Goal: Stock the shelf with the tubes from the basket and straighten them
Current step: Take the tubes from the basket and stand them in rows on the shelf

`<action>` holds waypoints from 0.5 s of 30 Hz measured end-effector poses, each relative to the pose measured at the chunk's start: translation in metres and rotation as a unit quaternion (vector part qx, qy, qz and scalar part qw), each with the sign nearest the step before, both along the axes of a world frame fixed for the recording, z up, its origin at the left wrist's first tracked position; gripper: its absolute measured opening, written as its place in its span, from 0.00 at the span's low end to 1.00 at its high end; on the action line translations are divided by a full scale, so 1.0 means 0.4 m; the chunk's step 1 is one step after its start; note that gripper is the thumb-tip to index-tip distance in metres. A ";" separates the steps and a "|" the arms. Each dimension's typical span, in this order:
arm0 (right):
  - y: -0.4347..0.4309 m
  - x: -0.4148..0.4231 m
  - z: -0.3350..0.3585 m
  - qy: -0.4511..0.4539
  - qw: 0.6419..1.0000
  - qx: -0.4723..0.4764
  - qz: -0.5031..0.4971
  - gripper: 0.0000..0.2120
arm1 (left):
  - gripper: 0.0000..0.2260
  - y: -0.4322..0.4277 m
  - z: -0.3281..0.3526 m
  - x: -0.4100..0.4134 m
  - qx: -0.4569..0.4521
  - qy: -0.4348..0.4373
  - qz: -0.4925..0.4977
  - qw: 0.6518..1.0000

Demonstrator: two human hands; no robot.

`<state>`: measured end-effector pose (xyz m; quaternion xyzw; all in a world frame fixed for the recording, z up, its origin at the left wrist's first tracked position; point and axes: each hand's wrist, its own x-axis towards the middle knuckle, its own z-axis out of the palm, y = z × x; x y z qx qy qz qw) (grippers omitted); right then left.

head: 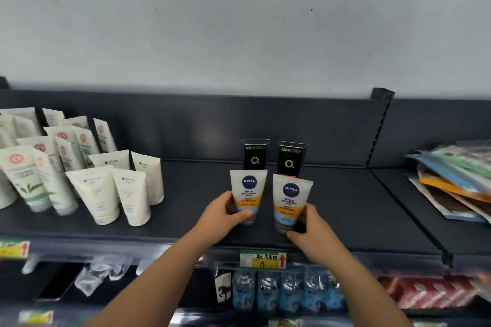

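In the head view, just above the price tag (263,259), the left hand (225,211) gripped the left tube (248,191) low on the shelf (358,207), thumb across its front, while the right hand (312,232) curled its fingers (310,216) round the slightly tilted right tube (291,199). Turning each gently from its base looked the best way to square them with the black tubes (254,156) behind. The basket was out of view, and the fingers behind the tubes were hidden.

even light, soft (blurry btm edge)
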<state>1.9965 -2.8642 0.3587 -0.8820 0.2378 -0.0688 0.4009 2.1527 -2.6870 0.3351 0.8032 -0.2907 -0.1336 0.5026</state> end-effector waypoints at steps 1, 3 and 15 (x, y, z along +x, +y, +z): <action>0.003 -0.011 0.002 0.010 1.000 -0.014 -0.005 0.31 | 0.19 0.004 0.000 0.000 0.014 -0.003 -0.001 1.000; 0.011 -0.039 0.008 0.039 0.998 -0.053 -0.017 0.33 | 0.26 0.015 0.003 -0.008 0.051 -0.020 -0.012 0.998; 0.252 -0.038 0.043 0.126 0.981 -0.134 0.066 0.33 | 0.27 0.257 0.001 -0.029 0.230 -0.205 -0.027 0.951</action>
